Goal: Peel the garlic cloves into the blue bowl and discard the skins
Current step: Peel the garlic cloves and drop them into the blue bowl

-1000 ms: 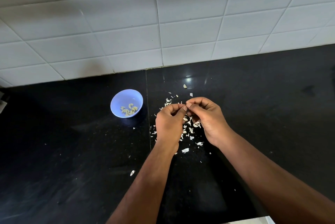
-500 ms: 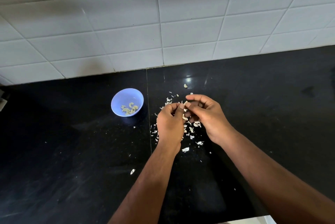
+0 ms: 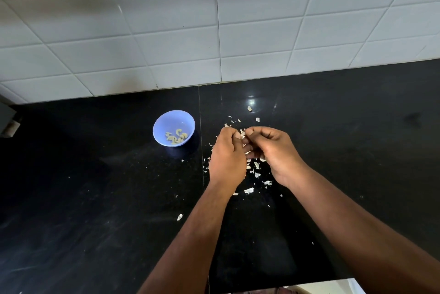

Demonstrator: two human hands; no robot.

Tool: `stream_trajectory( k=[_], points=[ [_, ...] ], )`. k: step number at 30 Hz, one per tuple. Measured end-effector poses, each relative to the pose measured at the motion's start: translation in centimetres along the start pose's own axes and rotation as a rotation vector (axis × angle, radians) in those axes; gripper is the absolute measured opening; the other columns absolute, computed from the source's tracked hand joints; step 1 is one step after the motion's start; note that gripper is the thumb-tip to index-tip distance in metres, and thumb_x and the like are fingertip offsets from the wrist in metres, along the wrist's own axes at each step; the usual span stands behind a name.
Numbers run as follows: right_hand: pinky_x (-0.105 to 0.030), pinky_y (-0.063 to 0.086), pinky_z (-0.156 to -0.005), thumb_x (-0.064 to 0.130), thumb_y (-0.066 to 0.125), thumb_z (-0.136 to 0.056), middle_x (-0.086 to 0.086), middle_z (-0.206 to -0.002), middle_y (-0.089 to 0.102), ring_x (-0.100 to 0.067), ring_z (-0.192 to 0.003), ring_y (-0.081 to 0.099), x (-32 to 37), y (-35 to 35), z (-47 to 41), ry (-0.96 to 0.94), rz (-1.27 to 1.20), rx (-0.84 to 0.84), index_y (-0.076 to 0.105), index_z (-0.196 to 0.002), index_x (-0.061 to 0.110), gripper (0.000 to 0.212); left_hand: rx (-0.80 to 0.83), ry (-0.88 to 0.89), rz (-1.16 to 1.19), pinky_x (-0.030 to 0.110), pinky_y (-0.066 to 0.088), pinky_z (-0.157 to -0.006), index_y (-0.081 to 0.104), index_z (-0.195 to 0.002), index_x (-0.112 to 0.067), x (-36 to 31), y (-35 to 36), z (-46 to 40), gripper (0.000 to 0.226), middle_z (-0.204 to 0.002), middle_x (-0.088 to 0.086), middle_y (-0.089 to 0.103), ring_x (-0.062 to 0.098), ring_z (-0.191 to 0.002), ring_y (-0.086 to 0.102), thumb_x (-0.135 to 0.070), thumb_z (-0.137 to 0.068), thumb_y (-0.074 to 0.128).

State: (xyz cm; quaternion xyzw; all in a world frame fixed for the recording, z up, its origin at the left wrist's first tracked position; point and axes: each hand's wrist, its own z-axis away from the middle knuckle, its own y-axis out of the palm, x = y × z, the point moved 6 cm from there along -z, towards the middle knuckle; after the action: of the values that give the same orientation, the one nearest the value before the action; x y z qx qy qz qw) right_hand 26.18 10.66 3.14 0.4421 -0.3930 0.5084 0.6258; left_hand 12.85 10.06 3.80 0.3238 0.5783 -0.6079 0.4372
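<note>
A small blue bowl stands on the black counter and holds several peeled garlic cloves. To its right, my left hand and my right hand meet above a scatter of white garlic skins. Both pinch a small garlic clove between thumbs and fingertips; only a pale bit of it shows between them. One loose clove lies on the counter behind the hands.
The black counter runs to a white tiled wall at the back. A stray skin piece lies nearer me. A dark object sits at the far left edge.
The hands stay together on the clove, with the fingers shifting slightly as they work the skin. The bowl has not moved.
</note>
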Motion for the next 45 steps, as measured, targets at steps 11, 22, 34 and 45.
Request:
stream_trajectory(
  k=[11,22,34,45],
  points=[
    [-0.021,0.044,-0.054,0.014,0.066,-0.101,-0.006,-0.085,0.073,-0.011,-0.067,0.065,-1.2,0.8,-0.2,0.092,-0.067,-0.030,0.076,-0.102,0.005,0.013,0.053,-0.083,0.155,0.041,0.048,-0.064,0.055,-0.090,-0.025,1.3,-0.6,0.2,0.031,-0.072,-0.012,0.062,0.008,-0.063,0.053,-0.043,-0.111,0.042],
    [-0.021,0.048,-0.050,0.018,0.065,-0.103,-0.005,-0.075,0.067,-0.013,-0.062,0.066,-1.0,2.2,-0.1,0.205,-0.089,0.073,0.070,-0.089,0.008,0.017,0.040,0.082,0.246,0.036,0.054,-0.079,0.060,-0.098,-0.015,1.1,-2.4,0.8,0.023,-0.087,-0.003,0.065,0.008,-0.079,0.059,-0.024,-0.113,0.046],
    [-0.023,0.056,-0.094,0.014,0.070,-0.100,0.010,-0.108,0.079,-0.006,-0.105,0.073,1.3,4.3,2.0,-0.230,0.369,0.090,0.077,-0.116,0.028,0.023,0.029,0.001,0.232,0.040,0.054,-0.073,0.064,-0.096,-0.015,2.2,-3.9,1.1,0.034,-0.080,-0.003,0.064,0.007,-0.072,0.055,-0.038,-0.113,0.045],
    [-0.017,0.057,-0.083,0.016,0.074,-0.097,0.004,-0.095,0.081,-0.008,-0.095,0.075,1.4,4.2,1.9,-0.197,0.232,-0.018,0.082,-0.103,0.016,0.011,0.056,0.037,0.226,0.053,0.055,-0.076,0.069,-0.091,-0.018,1.9,-4.7,1.2,0.027,-0.080,0.005,0.069,0.013,-0.073,0.058,-0.024,-0.108,0.048]
  ],
)
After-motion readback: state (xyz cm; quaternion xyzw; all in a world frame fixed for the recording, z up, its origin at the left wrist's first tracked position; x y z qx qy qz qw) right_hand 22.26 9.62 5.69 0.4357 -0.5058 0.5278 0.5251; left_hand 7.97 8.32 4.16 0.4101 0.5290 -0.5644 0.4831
